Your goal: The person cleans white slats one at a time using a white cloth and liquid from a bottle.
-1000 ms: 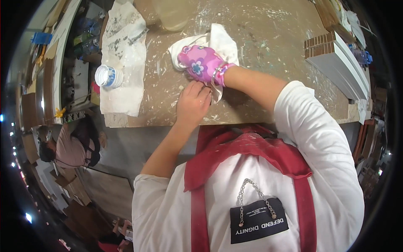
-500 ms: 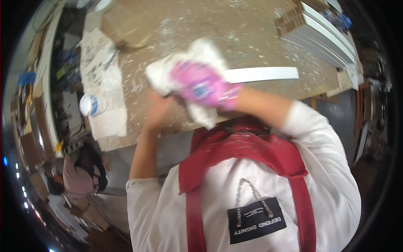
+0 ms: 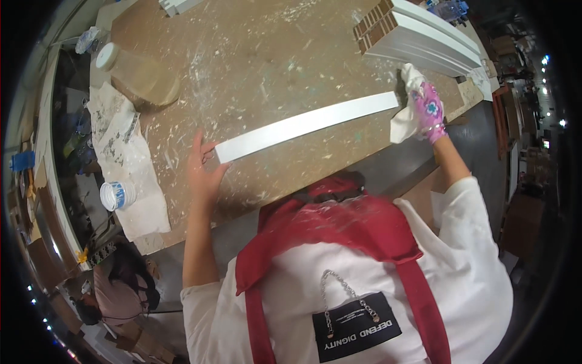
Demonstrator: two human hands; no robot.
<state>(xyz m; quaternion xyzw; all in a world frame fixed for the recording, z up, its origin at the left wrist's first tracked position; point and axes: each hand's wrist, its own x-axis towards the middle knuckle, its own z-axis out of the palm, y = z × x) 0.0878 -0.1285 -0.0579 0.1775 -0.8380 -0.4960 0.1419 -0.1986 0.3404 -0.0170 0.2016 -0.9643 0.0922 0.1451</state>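
Note:
A long flat white strip (image 3: 309, 124) lies across the paint-flecked tabletop. My bare left hand (image 3: 204, 170) is at its left end, thumb on the near corner and a bent finger against the end, while the index finger points away. Just past the strip's right end is my right hand (image 3: 429, 112) in a pink flowered glove, closed on a crumpled white cloth (image 3: 407, 115). Part of the cloth hangs below the glove, and the gloved fingertips are mostly hidden by it.
A stack of white strips (image 3: 424, 42) stands at the far right. On the left are a clear jar (image 3: 142, 79) with a white lid, a smudged white sheet (image 3: 145, 212) and a white-and-blue cup (image 3: 117, 195). Another person (image 3: 115, 291) is beyond the table's left side.
My right hand has moved right with the cloth, from the strip's left part to past its right end. The left hand now shows at the left end. The view has shifted.

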